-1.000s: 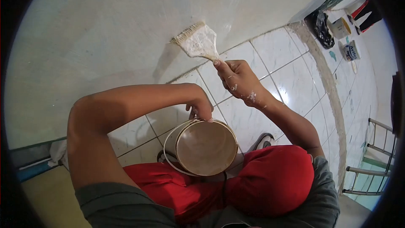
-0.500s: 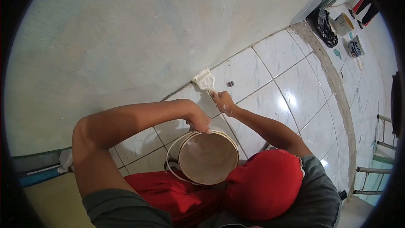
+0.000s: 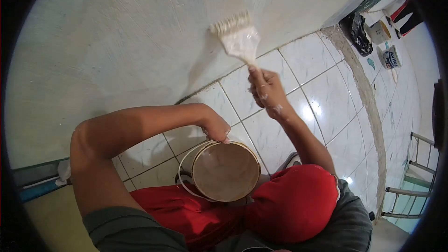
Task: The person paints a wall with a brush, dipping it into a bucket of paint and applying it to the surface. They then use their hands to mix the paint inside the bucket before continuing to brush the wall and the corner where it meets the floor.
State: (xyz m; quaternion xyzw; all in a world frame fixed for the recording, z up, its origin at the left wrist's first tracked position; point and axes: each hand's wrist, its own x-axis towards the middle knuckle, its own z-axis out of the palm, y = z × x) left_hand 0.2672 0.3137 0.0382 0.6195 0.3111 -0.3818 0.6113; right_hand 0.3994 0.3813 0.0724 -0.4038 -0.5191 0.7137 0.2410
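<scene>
Head view: the right hand (image 3: 266, 91) sits at centre frame, fingers curled tight around the handle of a wide brush (image 3: 238, 37). The brush is just above it, in the upper middle, with its splayed bristles pressed to the pale wall (image 3: 116, 42). The brush looks light, with soft bristles thick with white paint. The handle is probably slick, since paint specks the knuckles, so a full-fist hold low on the handle seems the surest grip.

The left hand (image 3: 215, 128) is at lower centre, its fingers hooked over the rim of a round bucket (image 3: 226, 170) held above the red-clad knees (image 3: 294, 200). A wire handle (image 3: 184, 168) hangs loose along the bucket's left side. Inside it shows a smooth, pale-brown surface; whether that is liquid or a coated bottom cannot be told. If there is liquid, it would likely be heavy for a rim pinch.

On the tiled floor (image 3: 336, 93), in the upper right, stand two cans (image 3: 378, 30) beside a black bag (image 3: 357, 30); their contents are not visible.
</scene>
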